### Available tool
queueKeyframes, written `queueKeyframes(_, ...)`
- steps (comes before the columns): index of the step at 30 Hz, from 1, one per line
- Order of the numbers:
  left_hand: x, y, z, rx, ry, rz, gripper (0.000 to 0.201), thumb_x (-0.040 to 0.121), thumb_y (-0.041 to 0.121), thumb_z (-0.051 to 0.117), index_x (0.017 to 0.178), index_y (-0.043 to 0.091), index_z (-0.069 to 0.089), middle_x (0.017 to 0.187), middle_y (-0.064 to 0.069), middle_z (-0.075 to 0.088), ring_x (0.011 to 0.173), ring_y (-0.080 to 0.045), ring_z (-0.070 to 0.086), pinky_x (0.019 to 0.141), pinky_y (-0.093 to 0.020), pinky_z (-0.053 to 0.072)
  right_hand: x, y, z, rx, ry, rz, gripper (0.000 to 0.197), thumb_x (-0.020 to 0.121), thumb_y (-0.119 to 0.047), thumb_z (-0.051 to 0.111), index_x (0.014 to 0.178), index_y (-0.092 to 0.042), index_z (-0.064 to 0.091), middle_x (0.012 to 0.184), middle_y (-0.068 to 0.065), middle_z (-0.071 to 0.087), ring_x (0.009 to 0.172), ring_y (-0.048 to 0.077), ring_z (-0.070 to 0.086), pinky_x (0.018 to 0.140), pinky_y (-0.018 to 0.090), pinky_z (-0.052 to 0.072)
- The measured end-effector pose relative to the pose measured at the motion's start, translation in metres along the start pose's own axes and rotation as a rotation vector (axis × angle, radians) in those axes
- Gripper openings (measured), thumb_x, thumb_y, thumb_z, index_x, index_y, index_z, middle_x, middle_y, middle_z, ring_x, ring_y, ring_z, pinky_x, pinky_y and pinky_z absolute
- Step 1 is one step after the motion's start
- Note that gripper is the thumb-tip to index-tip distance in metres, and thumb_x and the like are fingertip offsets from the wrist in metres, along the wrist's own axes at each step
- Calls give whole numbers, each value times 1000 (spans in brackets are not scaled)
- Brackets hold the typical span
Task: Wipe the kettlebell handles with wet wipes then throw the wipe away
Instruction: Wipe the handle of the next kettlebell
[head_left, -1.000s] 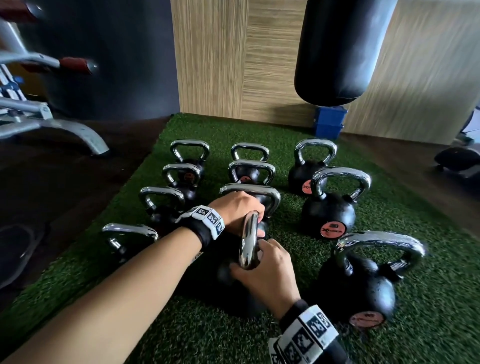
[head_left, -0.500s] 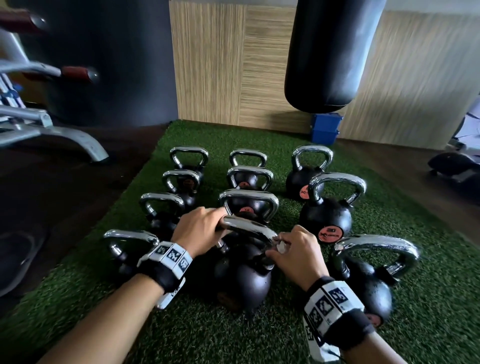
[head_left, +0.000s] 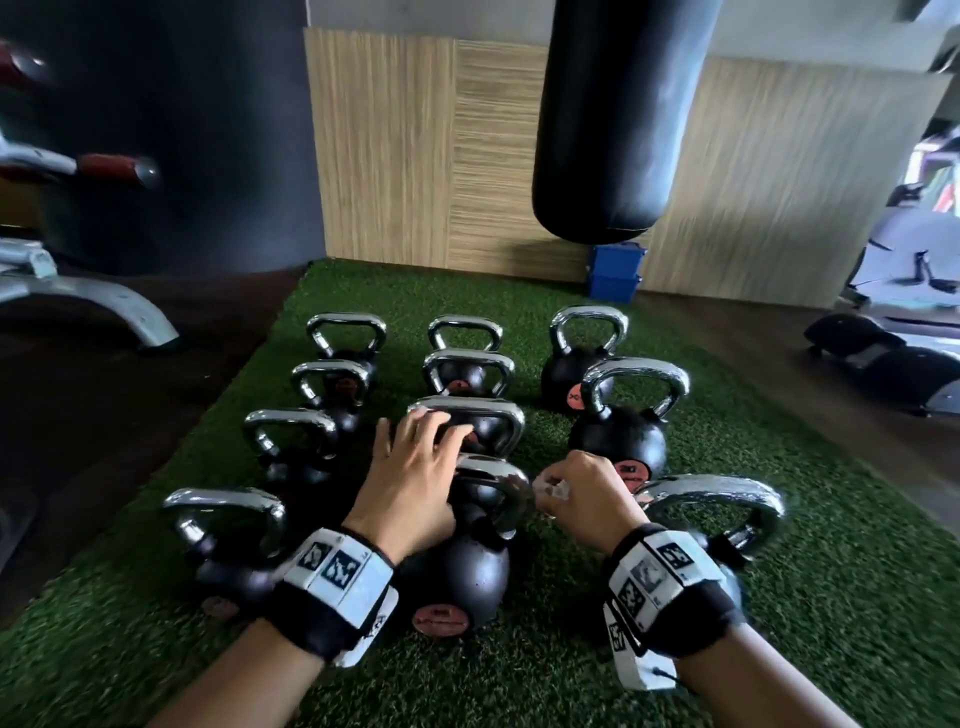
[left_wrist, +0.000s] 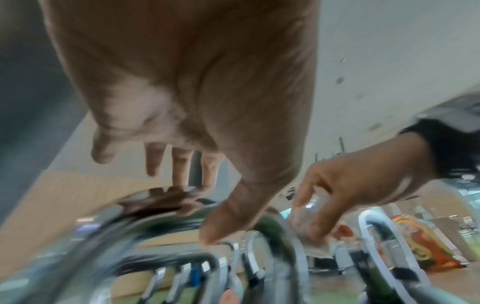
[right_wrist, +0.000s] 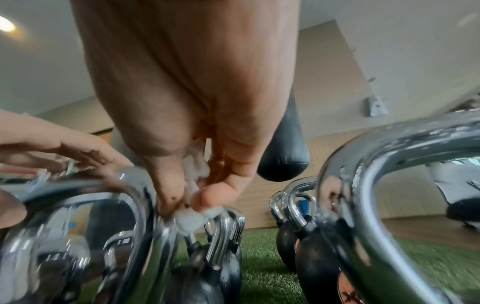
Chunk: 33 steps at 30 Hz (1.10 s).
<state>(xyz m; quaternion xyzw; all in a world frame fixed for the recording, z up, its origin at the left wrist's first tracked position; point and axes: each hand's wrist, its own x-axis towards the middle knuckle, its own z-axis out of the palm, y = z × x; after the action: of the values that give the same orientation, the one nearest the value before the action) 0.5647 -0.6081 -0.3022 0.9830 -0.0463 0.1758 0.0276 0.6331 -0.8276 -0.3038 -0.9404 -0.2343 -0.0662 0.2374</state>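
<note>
Several black kettlebells with chrome handles stand in rows on a green turf mat (head_left: 810, 613). The front middle kettlebell (head_left: 470, 577) stands upright between my hands. My left hand (head_left: 415, 441) hovers over its handle (head_left: 493, 475) with fingers spread, the fingertips touching the handle of the kettlebell behind (head_left: 498, 413). In the left wrist view the left hand (left_wrist: 197, 195) shows straight fingers above blurred chrome. My right hand (head_left: 553, 486) pinches a small crumpled white wet wipe (head_left: 558, 489) beside the handle's right end. The right wrist view shows the wipe (right_wrist: 189, 220) between thumb and fingers, right at the chrome bar.
A black punching bag (head_left: 613, 130) hangs over the mat's far edge, with a blue box (head_left: 615, 273) under it by the wood-panel wall. A grey bench frame (head_left: 98, 301) stands on the dark floor at left. Black equipment (head_left: 883, 358) lies at right.
The front middle kettlebell has gone from tipped and turned to upright. My left hand has let go of its handle and spread open toward the one behind. My right hand has moved off the handle's right end.
</note>
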Motion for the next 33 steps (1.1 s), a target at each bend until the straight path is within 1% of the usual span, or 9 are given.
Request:
queueKeyframes(3, 6, 63, 7, -412, 281, 228, 67, 76, 14, 57, 142, 25, 46, 135, 2, 49, 130, -18, 45, 111, -34, 40, -13, 22, -36, 84, 51, 27, 5, 81, -19, 74, 81, -21, 79, 67, -9, 66, 60, -4, 55, 55, 8, 34)
queueKeyframes(5, 8, 102, 26, -673, 316, 286, 54, 83, 19, 61, 134, 29, 49, 125, 11, 54, 120, -10, 53, 100, -26, 48, -26, 41, -63, 110, 92, 37, 6, 82, -18, 76, 85, -20, 80, 64, -14, 65, 60, -12, 56, 57, 4, 36)
queueKeyframes(10, 15, 167, 113, -1227, 124, -92, 77, 67, 35, 84, 131, 43, 41, 125, 21, 52, 121, -3, 54, 96, -29, 53, -53, 92, -114, 116, 286, 118, 12, 80, -21, 79, 87, -31, 80, 81, -18, 63, 83, -5, 59, 72, 1, 38)
queueKeyframes(13, 29, 185, 148, -1266, -56, -292, 100, 54, 49, 92, 139, 35, 40, 129, 13, 54, 121, -4, 53, 107, -30, 44, -60, 115, -126, 153, 329, 168, 17, 77, -22, 79, 86, -37, 79, 85, -20, 71, 81, -8, 64, 66, 2, 42)
queueKeyframes(18, 50, 199, 173, -1150, -217, -297, 48, 57, 54, 94, 89, 24, 76, 85, 12, 77, 81, 6, 69, 79, -16, 51, -60, 129, -124, 156, 369, 145, 25, 79, -11, 74, 95, -30, 76, 82, -20, 72, 75, -15, 63, 63, 0, 41)
queueKeyframes(22, 64, 201, 179, -1160, -279, -232, 53, 55, 71, 79, 90, 32, 72, 84, 1, 78, 82, -4, 71, 87, -32, 53, -58, 131, -122, 29, 365, 90, 16, 82, -15, 74, 92, -26, 78, 87, -17, 66, 78, -6, 61, 66, 0, 38)
queueKeyframes(26, 60, 199, 189, -1223, -239, -193, 46, 70, 60, 81, 115, 52, 71, 92, 23, 77, 96, 11, 67, 96, -23, 49, -53, 126, -118, -73, 304, 34, 15, 84, -18, 77, 97, -22, 78, 95, -7, 70, 82, 6, 63, 76, 16, 50)
queueKeyframes(29, 59, 200, 189, -1229, -243, -193, 46, 75, 56, 82, 119, 53, 69, 93, 22, 77, 98, 6, 68, 98, -26, 49, -55, 125, -110, -64, 276, 3, 13, 87, -21, 75, 99, -22, 80, 95, -4, 70, 84, 10, 63, 78, 22, 51)
queueKeyframes(33, 60, 199, 186, -1245, -279, -210, 41, 79, 48, 83, 119, 48, 71, 88, 18, 78, 92, 4, 70, 97, -26, 51, -59, 135, -106, -59, 298, 25, 14, 88, -21, 74, 100, -16, 80, 88, -3, 66, 78, 11, 60, 68, 5, 40)
